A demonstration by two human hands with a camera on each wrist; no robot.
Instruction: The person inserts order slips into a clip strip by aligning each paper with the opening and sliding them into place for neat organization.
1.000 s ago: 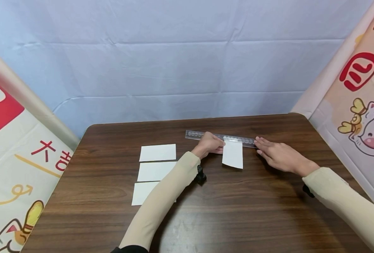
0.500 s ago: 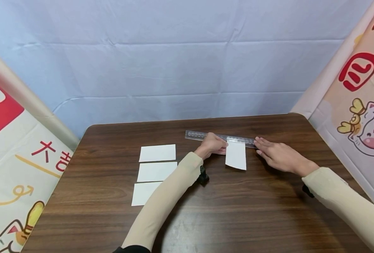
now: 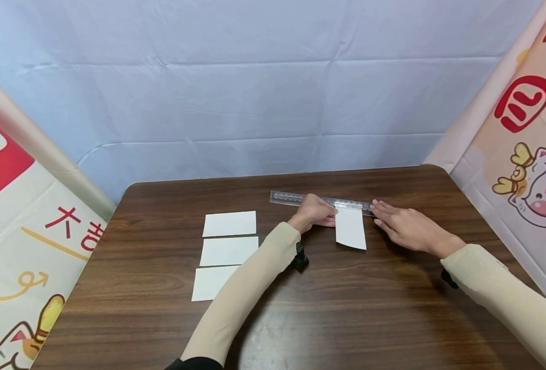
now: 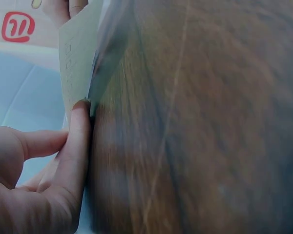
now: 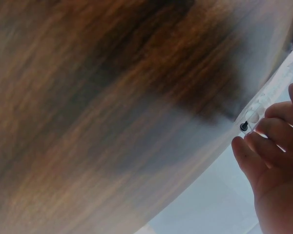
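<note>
My left hand pinches the left edge of a white card near its top corner; in the left wrist view its thumb meets the extended forefinger beside the card. A clear ruler lies slantwise across the back of the table, overlapping the card's top strip. The card's near edge curls slightly off the wood. On the ruler's right end rest the straight fingers of my right hand. From the right wrist, the ruler's end with a small round hole shows beside the fingertips.
Three white cards lie in a column on the left: a back card, a middle card and a front card, partly under my left sleeve. The brown table ends at a pale cloth backdrop.
My left hand and the white card have slid a little to the right along the ruler, toward my right hand. Neither the ruler nor the right hand has visibly moved.
</note>
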